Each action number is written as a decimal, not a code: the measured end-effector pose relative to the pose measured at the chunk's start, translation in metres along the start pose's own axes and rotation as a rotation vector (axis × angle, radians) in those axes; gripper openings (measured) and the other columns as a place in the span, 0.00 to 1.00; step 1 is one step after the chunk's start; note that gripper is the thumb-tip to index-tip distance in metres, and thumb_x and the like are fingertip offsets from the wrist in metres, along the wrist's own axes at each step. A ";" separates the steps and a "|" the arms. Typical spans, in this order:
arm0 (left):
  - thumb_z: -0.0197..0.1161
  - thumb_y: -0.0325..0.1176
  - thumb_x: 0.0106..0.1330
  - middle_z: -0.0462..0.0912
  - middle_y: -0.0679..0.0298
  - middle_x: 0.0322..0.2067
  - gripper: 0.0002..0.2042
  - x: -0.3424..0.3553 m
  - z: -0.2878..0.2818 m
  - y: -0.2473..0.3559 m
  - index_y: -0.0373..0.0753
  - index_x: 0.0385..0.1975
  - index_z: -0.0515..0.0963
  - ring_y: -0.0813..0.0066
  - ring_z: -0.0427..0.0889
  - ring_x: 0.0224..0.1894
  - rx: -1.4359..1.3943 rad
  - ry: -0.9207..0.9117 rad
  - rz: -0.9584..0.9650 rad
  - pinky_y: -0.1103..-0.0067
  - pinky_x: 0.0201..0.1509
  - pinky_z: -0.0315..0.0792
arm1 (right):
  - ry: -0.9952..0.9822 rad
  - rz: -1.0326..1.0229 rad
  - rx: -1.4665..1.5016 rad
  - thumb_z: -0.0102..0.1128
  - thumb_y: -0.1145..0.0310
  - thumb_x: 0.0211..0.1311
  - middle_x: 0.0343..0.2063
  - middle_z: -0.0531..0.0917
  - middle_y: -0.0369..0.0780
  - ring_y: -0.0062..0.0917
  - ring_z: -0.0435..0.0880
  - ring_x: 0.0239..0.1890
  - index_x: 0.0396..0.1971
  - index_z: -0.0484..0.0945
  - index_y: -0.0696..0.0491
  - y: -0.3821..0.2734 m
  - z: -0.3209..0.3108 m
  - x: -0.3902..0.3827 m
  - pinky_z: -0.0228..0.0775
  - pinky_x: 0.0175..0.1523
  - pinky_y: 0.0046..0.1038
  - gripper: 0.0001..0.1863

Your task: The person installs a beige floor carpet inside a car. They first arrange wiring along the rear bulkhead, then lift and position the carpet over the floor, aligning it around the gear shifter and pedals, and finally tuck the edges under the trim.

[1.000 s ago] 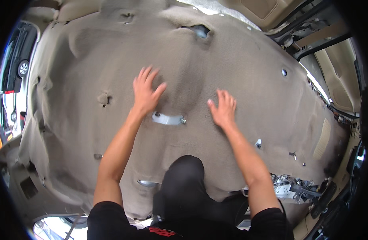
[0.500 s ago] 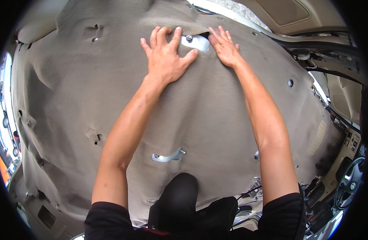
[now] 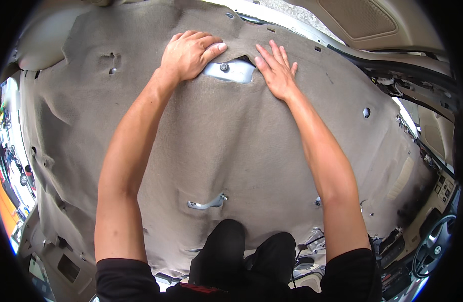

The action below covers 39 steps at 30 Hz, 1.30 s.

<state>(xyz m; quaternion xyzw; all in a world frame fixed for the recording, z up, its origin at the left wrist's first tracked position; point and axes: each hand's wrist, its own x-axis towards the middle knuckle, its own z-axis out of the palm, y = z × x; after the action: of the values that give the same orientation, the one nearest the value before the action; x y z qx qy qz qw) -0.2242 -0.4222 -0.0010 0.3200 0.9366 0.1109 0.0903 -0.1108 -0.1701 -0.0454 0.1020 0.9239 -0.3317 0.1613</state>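
Note:
A large grey-brown car carpet (image 3: 216, 131) covers the car floor. Through a cutout in it shows a silvery metal bracket (image 3: 236, 74) with a bolt (image 3: 224, 67). On the left of this cutout, my left hand (image 3: 187, 55) bends over the carpet, its fingers curled together and the thumb pointing at the opening. What lies beneath those fingertips is hidden, but they appear to grip the carpet. My right hand (image 3: 278, 71) rests flat at the cutout's right edge, fingers spread. A second metal bracket (image 3: 209, 203) pokes through the carpet closer to my knees.
At the far right are a steering wheel (image 3: 438, 249) and dashboard parts. A beige door panel (image 3: 357, 20) stands at the upper right, above a dark door sill (image 3: 362, 58). Bare metal and a cable (image 3: 317, 239) show by my right knee. The carpet bunches into folds on the left.
My left hand has shifted left of the cutout, and its spread fingers have curled together. More of the bracket shows. My right hand stays spread on the carpet, slightly lower.

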 end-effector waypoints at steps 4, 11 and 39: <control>0.41 0.69 0.76 0.83 0.65 0.61 0.33 0.008 -0.003 0.006 0.53 0.58 0.86 0.65 0.73 0.69 -0.002 -0.054 -0.097 0.62 0.76 0.58 | 0.033 -0.039 -0.117 0.54 0.16 0.51 0.82 0.47 0.39 0.33 0.37 0.84 0.79 0.57 0.34 0.018 0.004 -0.030 0.25 0.83 0.59 0.59; 0.52 0.63 0.75 0.76 0.61 0.67 0.29 0.007 -0.025 0.033 0.50 0.64 0.80 0.58 0.67 0.73 0.026 -0.022 -0.198 0.60 0.78 0.53 | 0.009 -0.108 -0.088 0.61 0.15 0.42 0.82 0.46 0.37 0.34 0.38 0.84 0.81 0.50 0.33 0.035 0.009 -0.031 0.25 0.84 0.55 0.67; 0.69 0.32 0.54 0.76 0.43 0.51 0.13 -0.052 0.086 0.231 0.36 0.39 0.80 0.47 0.71 0.59 0.003 0.218 -0.162 0.54 0.69 0.59 | 0.006 0.013 -0.216 0.53 0.32 0.68 0.82 0.48 0.40 0.39 0.43 0.84 0.81 0.51 0.36 0.084 0.000 -0.024 0.23 0.77 0.70 0.47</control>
<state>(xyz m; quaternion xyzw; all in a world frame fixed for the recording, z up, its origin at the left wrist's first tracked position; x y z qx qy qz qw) -0.0295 -0.2636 -0.0172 0.2297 0.9637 0.1360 -0.0039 -0.0633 -0.1087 -0.0851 0.0910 0.9540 -0.2289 0.1708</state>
